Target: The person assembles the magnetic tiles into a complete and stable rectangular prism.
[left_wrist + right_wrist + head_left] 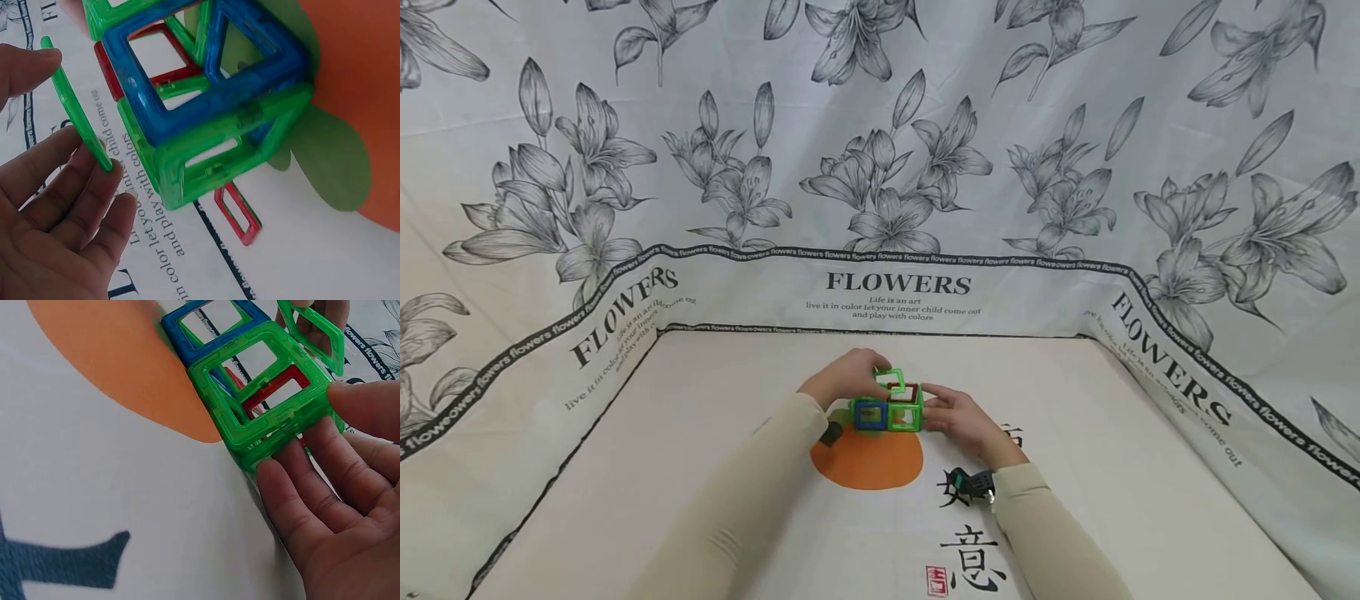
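Observation:
Green, blue and red magnetic tile frames form a boxy structure (871,427), also filling the upper middle of the left wrist view. My left hand (848,377) pinches a loose green square tile (78,109) between thumb and fingertips, beside the structure and apart from it in that view. On the structure's right side, the fingertips of my right hand (337,494) touch a green tile frame (234,434), with the thumb by its upper corner. A blue tile frame (209,347) adjoins this green one. The left hand's far fingers are partly hidden in the head view.
A red tile frame (240,215) shows beyond the structure. The white cloth (700,467) bears an orange round print (868,462), green leaf prints and black characters (973,558). Flower-printed curtains (895,167) enclose the back and sides.

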`<action>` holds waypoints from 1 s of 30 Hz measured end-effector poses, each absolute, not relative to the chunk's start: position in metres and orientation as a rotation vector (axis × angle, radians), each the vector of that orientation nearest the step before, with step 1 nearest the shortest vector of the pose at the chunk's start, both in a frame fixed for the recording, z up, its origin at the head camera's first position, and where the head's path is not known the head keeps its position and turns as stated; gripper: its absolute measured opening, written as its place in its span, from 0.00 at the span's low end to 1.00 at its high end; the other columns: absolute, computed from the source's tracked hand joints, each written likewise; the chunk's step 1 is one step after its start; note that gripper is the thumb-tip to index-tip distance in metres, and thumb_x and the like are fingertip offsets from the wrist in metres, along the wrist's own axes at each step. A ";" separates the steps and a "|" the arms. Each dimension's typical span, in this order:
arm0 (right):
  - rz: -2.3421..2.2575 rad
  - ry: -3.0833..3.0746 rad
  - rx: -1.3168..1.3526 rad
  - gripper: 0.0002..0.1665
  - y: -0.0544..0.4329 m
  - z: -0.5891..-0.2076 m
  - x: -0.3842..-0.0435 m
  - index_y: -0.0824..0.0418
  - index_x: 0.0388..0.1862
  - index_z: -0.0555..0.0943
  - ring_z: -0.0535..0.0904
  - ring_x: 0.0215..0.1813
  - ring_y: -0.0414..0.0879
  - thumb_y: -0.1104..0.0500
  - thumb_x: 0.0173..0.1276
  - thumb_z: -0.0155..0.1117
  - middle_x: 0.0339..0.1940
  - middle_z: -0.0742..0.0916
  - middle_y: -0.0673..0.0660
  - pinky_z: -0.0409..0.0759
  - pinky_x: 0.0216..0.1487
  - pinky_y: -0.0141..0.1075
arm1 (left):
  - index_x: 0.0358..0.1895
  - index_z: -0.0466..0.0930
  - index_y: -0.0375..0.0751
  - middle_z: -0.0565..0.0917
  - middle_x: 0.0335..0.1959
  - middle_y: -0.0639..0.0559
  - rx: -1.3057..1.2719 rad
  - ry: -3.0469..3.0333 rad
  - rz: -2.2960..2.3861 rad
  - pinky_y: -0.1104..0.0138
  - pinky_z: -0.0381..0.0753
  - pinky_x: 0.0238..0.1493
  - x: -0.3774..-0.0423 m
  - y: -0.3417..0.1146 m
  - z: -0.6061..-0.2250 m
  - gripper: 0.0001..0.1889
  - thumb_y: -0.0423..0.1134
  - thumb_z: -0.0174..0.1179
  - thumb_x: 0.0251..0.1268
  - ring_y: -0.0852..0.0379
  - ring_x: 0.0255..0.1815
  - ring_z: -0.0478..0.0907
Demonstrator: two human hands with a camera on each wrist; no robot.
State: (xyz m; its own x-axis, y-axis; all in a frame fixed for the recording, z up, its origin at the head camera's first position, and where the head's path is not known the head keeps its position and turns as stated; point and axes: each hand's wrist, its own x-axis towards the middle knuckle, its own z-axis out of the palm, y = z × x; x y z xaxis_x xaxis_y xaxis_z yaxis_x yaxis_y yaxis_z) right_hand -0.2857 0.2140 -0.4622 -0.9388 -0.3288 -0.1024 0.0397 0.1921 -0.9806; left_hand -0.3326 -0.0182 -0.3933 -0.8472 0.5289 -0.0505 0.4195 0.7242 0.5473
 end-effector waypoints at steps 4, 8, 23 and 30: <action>-1.819 2.170 -0.274 0.36 0.214 -0.463 -0.285 0.60 0.76 0.59 0.82 0.49 0.48 0.62 0.71 0.58 0.55 0.81 0.66 0.81 0.55 0.39 | 0.59 0.78 0.40 0.84 0.52 0.47 0.781 2.712 0.785 0.59 0.79 0.56 -0.334 -0.014 -0.397 0.28 0.44 0.67 0.54 0.56 0.46 0.79; -1.829 2.153 -0.284 0.36 0.214 -0.463 -0.283 0.59 0.76 0.59 0.82 0.50 0.49 0.61 0.72 0.57 0.57 0.80 0.67 0.80 0.56 0.40 | 0.59 0.79 0.41 0.84 0.50 0.50 0.794 2.709 0.771 0.60 0.80 0.54 -0.333 -0.010 -0.398 0.27 0.45 0.68 0.54 0.57 0.44 0.79; -1.833 2.172 -0.214 0.35 0.214 -0.464 -0.284 0.56 0.75 0.61 0.83 0.49 0.47 0.62 0.71 0.57 0.54 0.82 0.63 0.82 0.53 0.37 | 0.60 0.78 0.45 0.83 0.53 0.51 0.765 2.713 0.730 0.57 0.77 0.59 -0.329 0.006 -0.401 0.28 0.45 0.67 0.53 0.57 0.45 0.77; -1.832 2.184 -0.212 0.35 0.214 -0.464 -0.284 0.56 0.75 0.62 0.83 0.49 0.47 0.61 0.71 0.58 0.55 0.82 0.64 0.82 0.54 0.38 | 0.61 0.78 0.46 0.81 0.56 0.51 0.743 2.683 0.747 0.55 0.76 0.59 -0.327 0.008 -0.403 0.28 0.45 0.68 0.53 0.57 0.46 0.75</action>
State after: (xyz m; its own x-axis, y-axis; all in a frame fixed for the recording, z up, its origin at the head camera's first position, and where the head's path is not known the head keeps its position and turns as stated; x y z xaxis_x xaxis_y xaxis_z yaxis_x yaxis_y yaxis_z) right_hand -0.2841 0.2139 -0.4642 -0.9494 -0.2902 -0.1200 0.0676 0.1844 -0.9805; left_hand -0.3272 0.0083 -0.4034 -0.8358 0.5385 -0.1071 0.4057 0.7372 0.5403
